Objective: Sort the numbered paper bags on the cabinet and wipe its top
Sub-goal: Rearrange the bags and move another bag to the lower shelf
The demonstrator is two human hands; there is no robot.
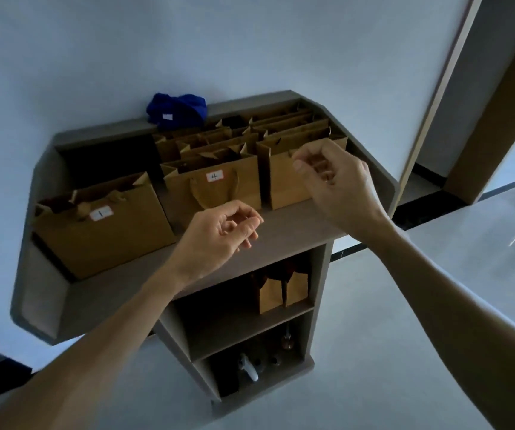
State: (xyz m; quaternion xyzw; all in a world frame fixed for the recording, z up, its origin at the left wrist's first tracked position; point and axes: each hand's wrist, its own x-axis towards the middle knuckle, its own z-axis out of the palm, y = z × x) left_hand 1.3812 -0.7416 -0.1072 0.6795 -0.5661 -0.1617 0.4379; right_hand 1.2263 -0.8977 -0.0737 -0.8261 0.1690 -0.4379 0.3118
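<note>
Reaching over the cabinet, the right hand hangs in front of the rightmost front paper bag, its fingers loosely curled near the bag's top edge; whether they pinch anything there cannot be told. The left hand hovers lower, above the bare front strip of the cabinet top, just below the bag marked 4, fingers loosely curled and holding nothing.

The bags are brown paper with cord handles and stand upright on the cabinet top. The bag marked 1 is at the front left, tilted a little, with a white label on its face. The bag marked 4 stands in the middle, beside the rightmost bag. More bags are packed in rows behind these, toward the wall. A blue cloth lies bunched at the back edge, against the wall.

Two small paper bags stand on a shelf below.
</note>
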